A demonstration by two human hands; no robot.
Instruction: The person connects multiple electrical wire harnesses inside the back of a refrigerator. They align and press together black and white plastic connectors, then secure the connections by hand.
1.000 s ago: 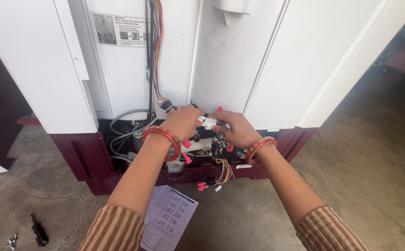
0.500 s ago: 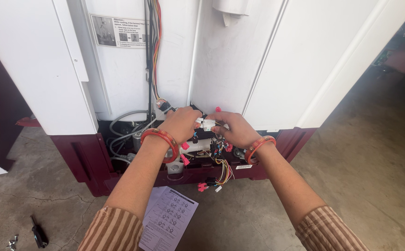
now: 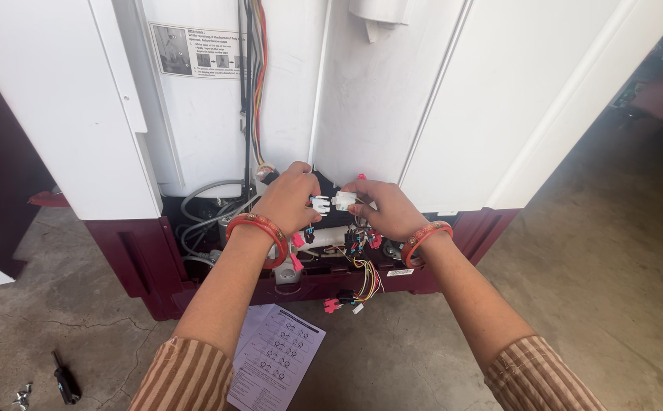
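From my remote feed: a cracked concrete floor carries the maroon-based white appliance, a printed instruction sheet and a small black tool (far left).

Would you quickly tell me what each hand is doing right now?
Left hand: closed, pinching a small white connector.
Right hand: closed, pinching the matching white connector half; whether the two halves touch cannot be told.

Premises: appliance repair or assembly workshop. Evidence: bare cracked grey concrete floor; large white appliance cabinet with maroon base, rear open, exposing multicoloured wire bundle and grey hoses; printed instruction sheet and small black hand tool lying on floor.
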